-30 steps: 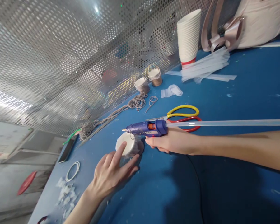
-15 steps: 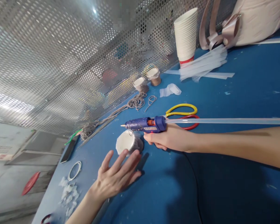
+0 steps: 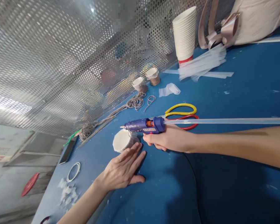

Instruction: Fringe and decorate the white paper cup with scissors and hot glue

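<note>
My right hand (image 3: 169,140) grips a blue glue gun (image 3: 144,125) with a long clear glue stick (image 3: 224,121) running out of its back. The gun's nozzle points left, just above a small white paper cup (image 3: 121,141) lying on its side on the blue table (image 3: 224,186). My left hand (image 3: 124,168) is flat with fingers stretched out, its fingertips against the cup's near side.
Yellow and red scissors (image 3: 182,113) lie behind the gun. Further back are a stack of paper cups (image 3: 184,34), a bundle of glue sticks (image 3: 203,63), two wrapped cups (image 3: 147,80), grey cord (image 3: 130,104), a perforated metal screen (image 3: 60,56), a phone (image 3: 68,149) and a white ring (image 3: 73,171).
My left hand lifted off the cup with fingers spread, then came down flat against its near side. The cup shifted slightly left. The glue gun stayed almost still.
</note>
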### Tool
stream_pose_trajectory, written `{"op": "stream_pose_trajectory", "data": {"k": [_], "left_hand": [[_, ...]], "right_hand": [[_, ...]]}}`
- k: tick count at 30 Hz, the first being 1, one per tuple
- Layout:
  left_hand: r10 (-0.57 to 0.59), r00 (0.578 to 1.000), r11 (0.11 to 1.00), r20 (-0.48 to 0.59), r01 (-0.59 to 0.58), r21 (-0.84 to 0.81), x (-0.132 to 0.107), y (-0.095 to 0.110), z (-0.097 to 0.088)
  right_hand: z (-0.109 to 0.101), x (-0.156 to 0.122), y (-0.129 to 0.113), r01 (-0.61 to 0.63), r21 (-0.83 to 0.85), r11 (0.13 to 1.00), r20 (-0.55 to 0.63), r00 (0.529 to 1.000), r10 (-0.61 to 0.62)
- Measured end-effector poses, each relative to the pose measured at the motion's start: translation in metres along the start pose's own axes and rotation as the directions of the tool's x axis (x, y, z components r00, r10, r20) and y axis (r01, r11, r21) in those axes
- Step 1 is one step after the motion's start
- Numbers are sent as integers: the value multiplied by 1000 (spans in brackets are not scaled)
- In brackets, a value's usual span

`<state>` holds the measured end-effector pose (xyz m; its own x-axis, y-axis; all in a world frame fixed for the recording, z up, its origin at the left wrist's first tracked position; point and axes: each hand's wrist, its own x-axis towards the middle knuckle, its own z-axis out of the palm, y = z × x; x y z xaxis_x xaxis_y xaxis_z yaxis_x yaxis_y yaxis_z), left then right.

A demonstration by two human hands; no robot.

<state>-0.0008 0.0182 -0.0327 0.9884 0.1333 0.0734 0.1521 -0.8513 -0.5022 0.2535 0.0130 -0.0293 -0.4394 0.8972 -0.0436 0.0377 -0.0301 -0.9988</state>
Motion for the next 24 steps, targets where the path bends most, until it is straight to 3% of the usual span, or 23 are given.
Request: {"op": "stream_pose_trajectory", "data": {"k": [6,12,16,19,24], "left_hand": [[106,994,989,7,-105,-104,3,-7,-2],[220,974,956,-61,-228,-183,-2,2,-12],[124,979,988,-164,-137,-72,-20,3,-10],[29,987,1000,-158,-29,1,-29,-5,-4],[30,990,999,-140,-35,-33,-25,-14,0]], "right_hand": [[0,0,0,-30,-29,999,-6,1000,30],[1,0,0,-17,-17,1000,-21,1000,17],[0,0,3,-31,-37,999,-17,999,30],[1,0,6,-26,-44,999,-17,1000,25],[2,-1,3,5,-34,999,-11,1000,-5]]}}
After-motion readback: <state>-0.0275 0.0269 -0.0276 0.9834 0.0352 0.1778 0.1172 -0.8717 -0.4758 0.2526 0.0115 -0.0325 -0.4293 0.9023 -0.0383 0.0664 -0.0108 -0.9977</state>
